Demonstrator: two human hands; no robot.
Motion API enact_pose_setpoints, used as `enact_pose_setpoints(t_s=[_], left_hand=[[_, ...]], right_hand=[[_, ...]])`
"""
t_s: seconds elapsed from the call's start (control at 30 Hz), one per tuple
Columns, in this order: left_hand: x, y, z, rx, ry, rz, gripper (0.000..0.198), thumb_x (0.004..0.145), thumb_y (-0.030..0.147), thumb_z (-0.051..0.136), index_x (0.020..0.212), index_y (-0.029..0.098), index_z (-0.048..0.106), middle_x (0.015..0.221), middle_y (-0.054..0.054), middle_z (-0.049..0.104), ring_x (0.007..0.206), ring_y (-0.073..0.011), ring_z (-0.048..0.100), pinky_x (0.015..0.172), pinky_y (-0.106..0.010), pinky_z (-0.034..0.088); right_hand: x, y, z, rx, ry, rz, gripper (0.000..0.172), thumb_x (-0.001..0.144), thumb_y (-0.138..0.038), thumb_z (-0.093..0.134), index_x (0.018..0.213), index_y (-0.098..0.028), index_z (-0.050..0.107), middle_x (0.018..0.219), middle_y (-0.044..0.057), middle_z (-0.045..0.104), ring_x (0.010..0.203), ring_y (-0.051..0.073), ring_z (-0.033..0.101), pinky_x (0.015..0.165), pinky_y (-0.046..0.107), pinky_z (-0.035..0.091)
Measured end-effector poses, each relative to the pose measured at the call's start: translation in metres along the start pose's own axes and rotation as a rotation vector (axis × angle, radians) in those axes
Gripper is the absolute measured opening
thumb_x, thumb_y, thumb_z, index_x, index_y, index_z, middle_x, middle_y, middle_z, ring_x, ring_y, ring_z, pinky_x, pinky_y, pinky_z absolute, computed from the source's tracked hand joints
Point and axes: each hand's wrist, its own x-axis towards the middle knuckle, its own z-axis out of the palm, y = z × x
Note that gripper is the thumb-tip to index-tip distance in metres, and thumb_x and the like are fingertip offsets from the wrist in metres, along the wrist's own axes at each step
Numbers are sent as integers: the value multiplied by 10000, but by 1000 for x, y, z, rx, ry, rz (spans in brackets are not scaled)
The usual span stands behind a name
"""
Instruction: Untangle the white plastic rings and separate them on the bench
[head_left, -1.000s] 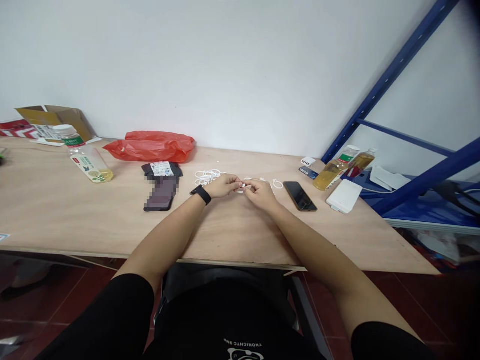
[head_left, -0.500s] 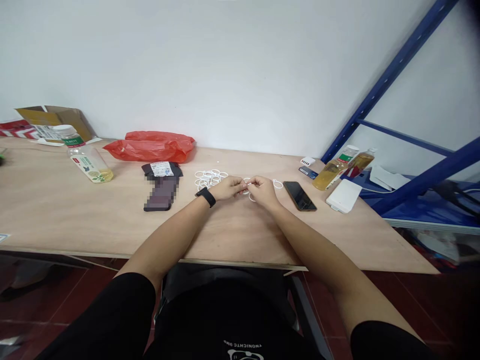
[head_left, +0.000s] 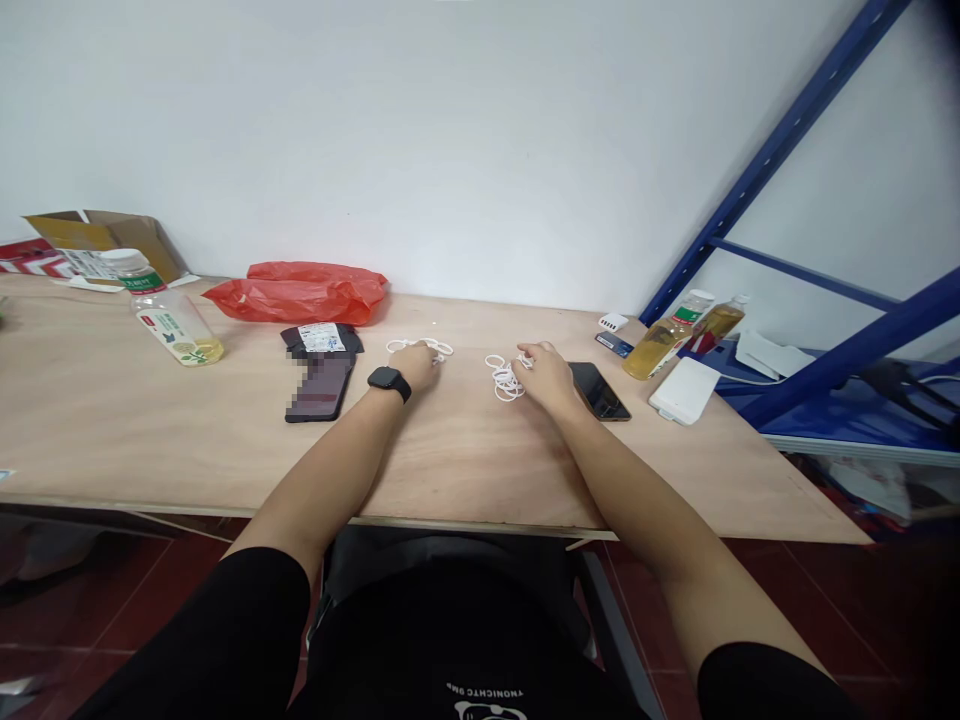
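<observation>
Setting: plywood counter point(head_left: 150, 420) against a bare white wall, with a blue shelf frame point(head_left: 780, 150) at right.
Writing: the white label on the black pouch point(head_left: 322, 340) and the green-and-white label on the left bottle point(head_left: 171, 322) are too small to read; the upside-down print on the person's black shirt is not legible.
Left hand point(head_left: 416, 365): palm down on the far heap of white rings point(head_left: 439, 348), with a watch point(head_left: 388, 379) on the wrist; the fingers are hidden, so whether the grip is clenched cannot be told.
Right hand point(head_left: 546, 375): fingertips touch the near cluster of white rings point(head_left: 504, 382); the grip's state cannot be told either.
Rings: flat loops; the far heap is spread left to right, and the near cluster lies between the hands.
Hidden: dark phone point(head_left: 604, 395) partly covered by the right hand; second phone point(head_left: 319, 388) blurred out.
</observation>
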Motion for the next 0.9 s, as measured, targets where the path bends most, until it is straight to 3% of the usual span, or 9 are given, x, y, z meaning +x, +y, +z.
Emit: enact_pose_setpoints(t_s=[0.17,0.3,0.37,0.53,0.7,0.9], left_hand=[[6,8,-2,81,6,75,278,892,273,485,907,152,735,1031,-145,692,931,-242,642,821,-315,459],[2,24,-8,-156,81,277,313,921,349,497,1020,174,738,996,-111,722,906,-216,647,797,-289,450],[-3,35,-11,-322,56,326,306,901,381,540,980,171,747,877,-76,735,786,-179,643,708,-256,438],[-13,55,-14,-500,-49,294,334,858,399,596,674,140,698,560,-16,631,516,-108,523,536,-228,353],[-14,53,-13,-681,-57,244,415,842,516,614,701,133,689,500,7,579,460,-91,486,488,-216,325],[-13,54,-10,-660,28,277,413,865,513,597,728,140,710,516,11,585,482,-91,486,509,-221,320]], right_hand=[[-6,-14,3,156,75,-124,307,842,-334,585,1085,-199,715,1073,92,676,971,244,641,885,371,487],[-14,-30,8,318,29,-277,265,839,-301,601,1054,-198,719,1008,85,693,923,218,636,843,348,488],[-18,-36,10,400,-33,-302,252,834,-297,605,1036,-201,721,941,69,702,821,193,627,768,326,486],[-23,-39,14,569,-114,-195,220,811,-346,616,893,-185,742,607,-5,597,532,121,481,553,265,396],[-21,-36,17,836,-179,-58,294,756,-370,630,941,-166,734,576,-10,587,451,96,428,446,237,323],[-18,-37,19,937,-156,17,276,691,-327,634,888,-159,730,582,11,630,491,126,539,457,234,394]])
